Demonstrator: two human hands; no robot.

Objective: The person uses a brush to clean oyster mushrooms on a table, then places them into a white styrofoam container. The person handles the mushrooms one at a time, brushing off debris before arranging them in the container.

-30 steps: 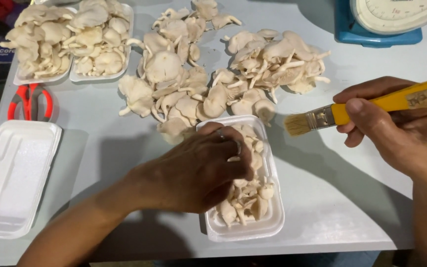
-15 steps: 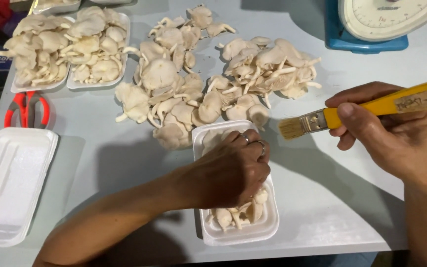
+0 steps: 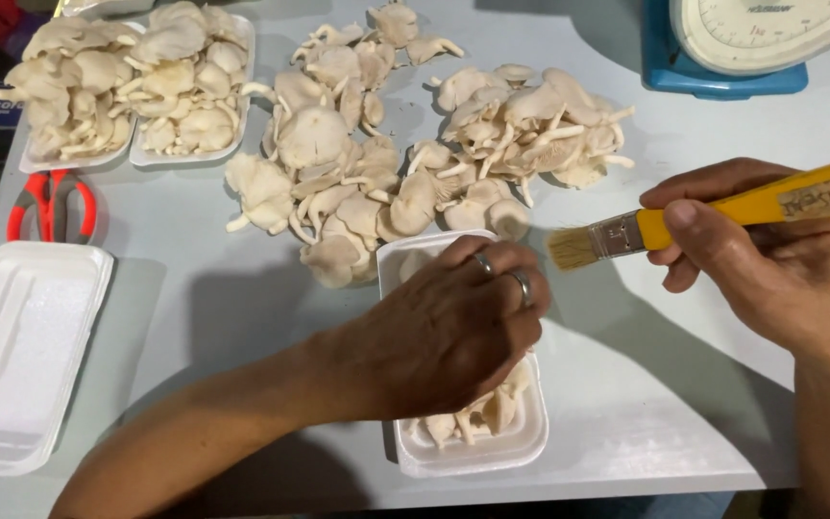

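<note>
Resting palm-down, left hand [image 3: 449,332] covers mushrooms in a white foam tray [image 3: 473,447], fingers curled; whether it grips any, cannot tell. Right hand [image 3: 770,264] grasps a yellow-handled brush [image 3: 694,216], bristles just beside the left fingers. Pale grey table [image 3: 646,384]; loose mushrooms [image 3: 405,154] beyond both hands.

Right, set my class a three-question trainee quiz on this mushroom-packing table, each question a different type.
1. True or false: the right hand holds a yellow-handled brush.
2. The left hand rests over: A) the foam tray of mushrooms B) the scissors C) the scale.
3. Fill in: the scissors have ___ handles.

Key: 1 true; 2 A; 3 red.
</note>
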